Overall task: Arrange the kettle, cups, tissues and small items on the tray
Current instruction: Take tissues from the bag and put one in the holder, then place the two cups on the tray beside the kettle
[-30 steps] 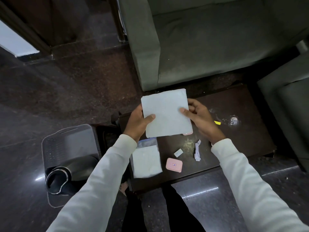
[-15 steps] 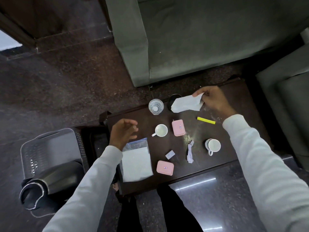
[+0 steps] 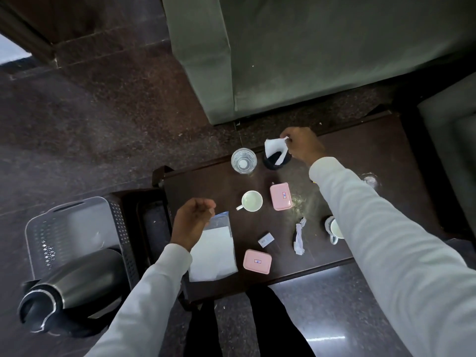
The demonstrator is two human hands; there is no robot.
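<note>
My right hand [image 3: 302,145] pinches a white tissue [image 3: 273,146] whose lower end goes into a small dark holder [image 3: 273,163] at the far side of the dark table [image 3: 386,155]. My left hand [image 3: 192,220] hovers loosely curled and empty over a clear bag of tissues [image 3: 212,253]. On the table stand a clear glass [image 3: 243,161], a white cup [image 3: 252,201] and a second cup [image 3: 334,229] partly behind my right sleeve. Two pink boxes [image 3: 280,196] [image 3: 257,261] lie there too. A dark kettle [image 3: 69,287] rests on a grey tray [image 3: 72,222] on the floor at the left.
A small white sachet [image 3: 266,239] and a crumpled white wrapper [image 3: 298,237] lie between the boxes and the right cup. A green sofa [image 3: 309,52] stands just beyond the table, another seat [image 3: 453,150] at the right. The floor is dark polished stone.
Both hands held the tissue flat in front of me; now the left hand has let go and dropped over the tissue bag, and the right hand has carried the folded tissue to the dark holder.
</note>
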